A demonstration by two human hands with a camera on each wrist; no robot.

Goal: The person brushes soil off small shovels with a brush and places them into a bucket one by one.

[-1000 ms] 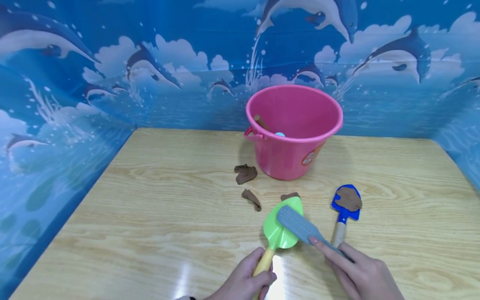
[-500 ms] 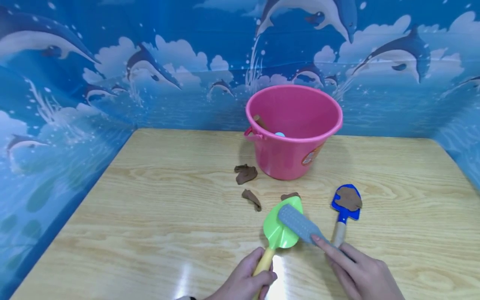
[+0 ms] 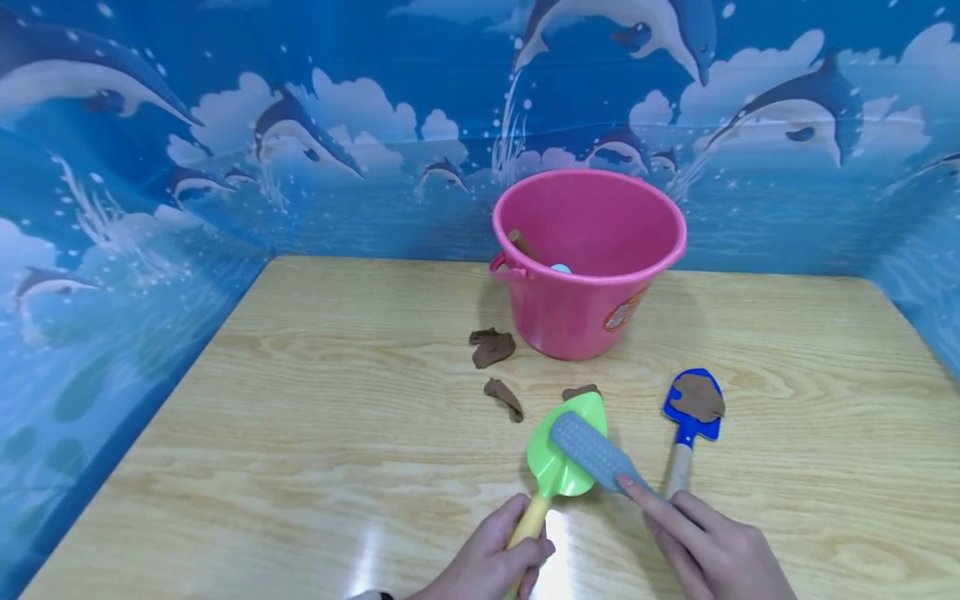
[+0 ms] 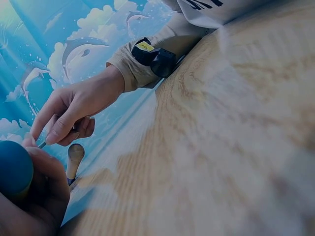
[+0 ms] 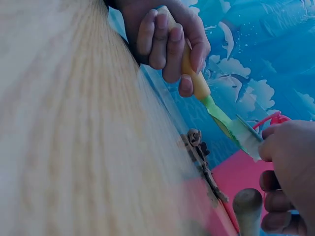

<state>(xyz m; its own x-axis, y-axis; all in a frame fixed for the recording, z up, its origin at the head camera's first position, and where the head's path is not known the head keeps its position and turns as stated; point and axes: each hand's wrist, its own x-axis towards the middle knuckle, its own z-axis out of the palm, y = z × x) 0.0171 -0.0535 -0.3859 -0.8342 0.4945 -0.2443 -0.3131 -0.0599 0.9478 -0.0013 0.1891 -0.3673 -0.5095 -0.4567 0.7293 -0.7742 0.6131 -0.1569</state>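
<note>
In the head view my left hand [image 3: 491, 550] grips the yellow handle of a toy shovel [image 3: 543, 457] with a green, leaf-shaped blade. My right hand [image 3: 716, 542] holds a blue-grey brush [image 3: 588, 450], index finger stretched along it, its head lying over the green blade. Pale bristles show against the blade in the right wrist view. Just beyond the blade's tip is a brown clay-like piece [image 3: 581, 391], partly hidden. A small blue shovel [image 3: 686, 432] with a brown clump [image 3: 697, 397] on its blade lies beside my right hand.
A pink bucket [image 3: 577, 308] stands at the back of the wood-grain table [image 3: 300, 417], with a few things inside. More brown pieces lie left of it: a lump [image 3: 492, 347] and a curled strip [image 3: 504, 399]. A dolphin-printed backdrop [image 3: 375, 125] surrounds the table.
The brush head has shifted slightly left over the green blade, and my right hand has moved a little with it. My left hand and the shovel have stayed put.
</note>
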